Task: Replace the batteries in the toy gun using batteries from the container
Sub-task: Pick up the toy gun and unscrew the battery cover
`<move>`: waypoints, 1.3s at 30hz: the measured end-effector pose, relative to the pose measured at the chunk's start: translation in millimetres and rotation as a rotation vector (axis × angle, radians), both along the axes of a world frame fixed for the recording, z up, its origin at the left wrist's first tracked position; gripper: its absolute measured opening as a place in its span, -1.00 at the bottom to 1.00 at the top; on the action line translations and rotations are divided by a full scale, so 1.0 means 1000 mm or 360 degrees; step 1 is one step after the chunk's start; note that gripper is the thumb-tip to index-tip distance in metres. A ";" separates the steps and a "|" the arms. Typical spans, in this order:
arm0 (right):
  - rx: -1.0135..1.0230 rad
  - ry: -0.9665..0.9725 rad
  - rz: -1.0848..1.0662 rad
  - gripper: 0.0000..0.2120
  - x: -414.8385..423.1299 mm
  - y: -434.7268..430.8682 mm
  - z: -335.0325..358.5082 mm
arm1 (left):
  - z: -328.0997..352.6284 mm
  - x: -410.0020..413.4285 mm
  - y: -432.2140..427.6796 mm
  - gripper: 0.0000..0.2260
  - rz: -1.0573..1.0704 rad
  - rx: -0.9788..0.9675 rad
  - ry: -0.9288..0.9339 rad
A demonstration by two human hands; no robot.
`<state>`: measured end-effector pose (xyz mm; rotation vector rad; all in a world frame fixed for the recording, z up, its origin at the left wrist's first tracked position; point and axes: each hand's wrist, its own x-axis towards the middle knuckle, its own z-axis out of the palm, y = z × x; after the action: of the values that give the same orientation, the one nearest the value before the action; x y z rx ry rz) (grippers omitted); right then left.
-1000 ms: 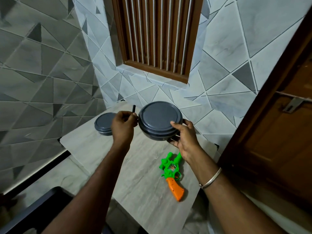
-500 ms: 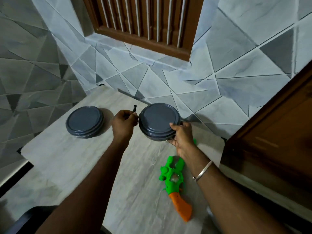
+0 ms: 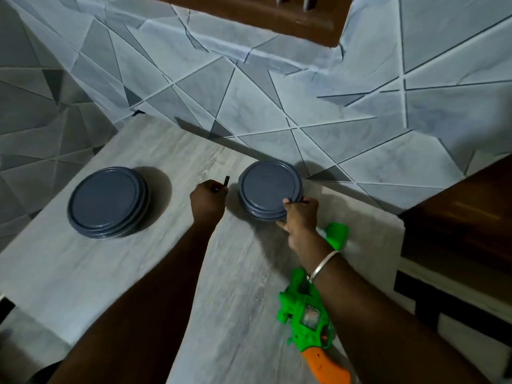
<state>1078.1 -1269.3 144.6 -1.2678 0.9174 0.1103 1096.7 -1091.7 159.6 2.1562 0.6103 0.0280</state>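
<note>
two grey containers [image 3: 108,202] [image 3: 270,191], one toy gun [image 3: 310,318], two hands [image 3: 208,199] [image 3: 300,214]

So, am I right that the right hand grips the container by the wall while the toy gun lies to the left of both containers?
Not quite: in the head view the toy gun lies right of both, under the right arm. The right hand does grip the container by the wall.

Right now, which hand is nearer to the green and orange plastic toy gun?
Right. The right hand grips the round grey lidded container just above the green and orange plastic toy gun, its forearm crossing it. The left hand is farther left, closed around a small dark object.
</note>
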 end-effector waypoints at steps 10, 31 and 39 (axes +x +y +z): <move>-0.0442 0.0072 0.0048 -0.64 0.010 0.013 -0.028 | -0.047 0.037 -0.005 -0.78 -0.0206 0.0209 0.0167; -0.0561 -0.0240 -0.0101 -0.67 -0.041 0.024 0.043 | 0.037 -0.028 0.010 -0.83 -0.0049 -0.0102 -0.0333; -0.0229 -0.0665 -0.0071 -0.93 -0.089 0.032 0.122 | 0.128 -0.088 0.007 -0.70 -0.0194 -0.0457 -0.0607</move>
<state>989.4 -1237.1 266.5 -1.3365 0.5984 -0.2525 1008.9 -1084.3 287.5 1.8394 0.2442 0.2633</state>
